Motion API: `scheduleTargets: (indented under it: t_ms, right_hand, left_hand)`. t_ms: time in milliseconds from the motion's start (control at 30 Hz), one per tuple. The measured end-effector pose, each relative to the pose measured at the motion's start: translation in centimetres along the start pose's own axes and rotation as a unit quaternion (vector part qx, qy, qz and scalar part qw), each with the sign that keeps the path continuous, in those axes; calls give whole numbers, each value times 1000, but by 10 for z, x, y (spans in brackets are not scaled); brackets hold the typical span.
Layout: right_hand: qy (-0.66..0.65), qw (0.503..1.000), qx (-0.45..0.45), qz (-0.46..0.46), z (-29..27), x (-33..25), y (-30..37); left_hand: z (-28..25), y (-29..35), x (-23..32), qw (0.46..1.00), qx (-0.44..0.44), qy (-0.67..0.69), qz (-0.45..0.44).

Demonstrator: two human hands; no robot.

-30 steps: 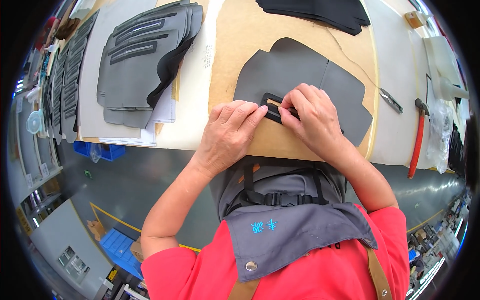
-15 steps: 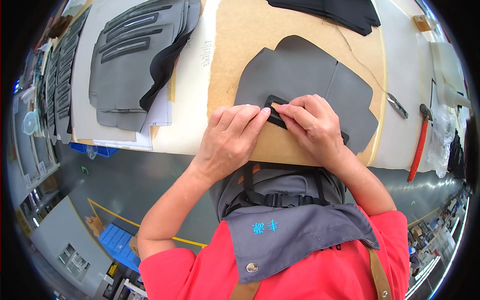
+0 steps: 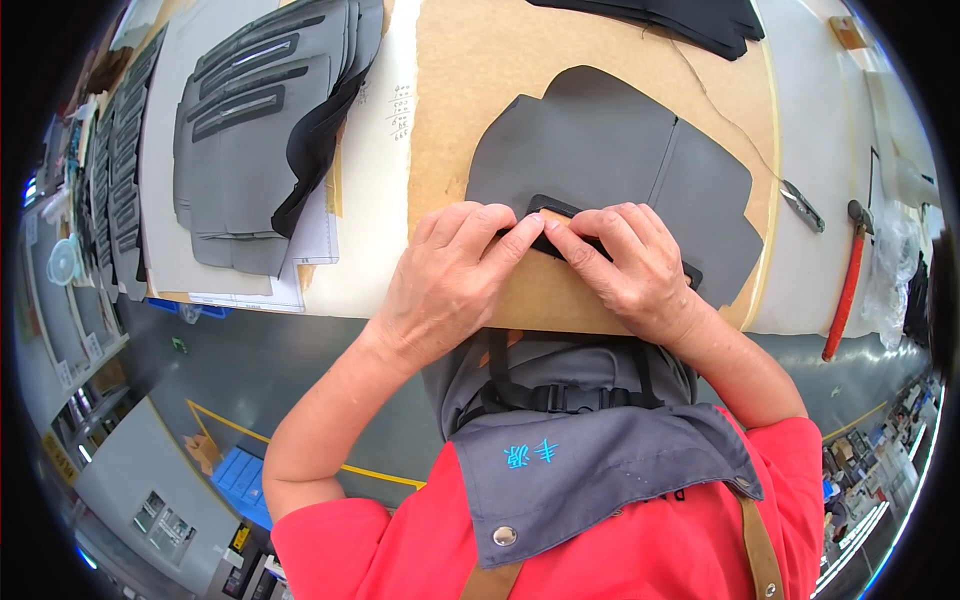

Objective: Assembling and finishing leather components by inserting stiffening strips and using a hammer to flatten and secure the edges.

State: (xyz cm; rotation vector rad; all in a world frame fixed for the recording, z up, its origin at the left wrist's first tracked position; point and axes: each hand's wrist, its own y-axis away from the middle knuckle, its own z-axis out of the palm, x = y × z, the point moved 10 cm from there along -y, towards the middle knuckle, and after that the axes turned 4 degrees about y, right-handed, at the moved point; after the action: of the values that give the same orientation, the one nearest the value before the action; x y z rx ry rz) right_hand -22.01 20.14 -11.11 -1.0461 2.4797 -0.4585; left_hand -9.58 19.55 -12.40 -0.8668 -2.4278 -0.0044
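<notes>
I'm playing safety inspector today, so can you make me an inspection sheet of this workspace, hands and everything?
Surface: brown board on the worktable, written marks beside it.
Job's things: grey panel lying on the board; black slotted strip at its near edge.
Clutter: stacked grey pieces at left; black stack at the far side; small cutter, red-handled hammer and clear plastic at right.
Hands: left hand and right hand meet at the strip; their exact grip is hidden.
Cables: nothing seen, only a thin cord.
Surroundings: grey floor, yellow lines, blue bin.
</notes>
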Motion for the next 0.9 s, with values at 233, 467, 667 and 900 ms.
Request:
scheduleTargets:
  t_ms: [233, 467, 667, 900]
  right_hand:
    - [-19, 999, 12, -39, 1, -4, 0]
    - [-26, 998, 9, -64, 2, -7, -3]
    - [-117, 991, -30, 57, 6, 17, 1]
    - [-102, 994, -34, 13, 3, 12, 9]
  left_hand:
    - [-3, 8, 5, 984, -56, -126, 112]
    - [-3, 9, 7, 997, -16, -55, 42]
    - [1, 15, 10, 997, 4, -71, 32]
    - [3, 14, 8, 998, -8, -59, 5]
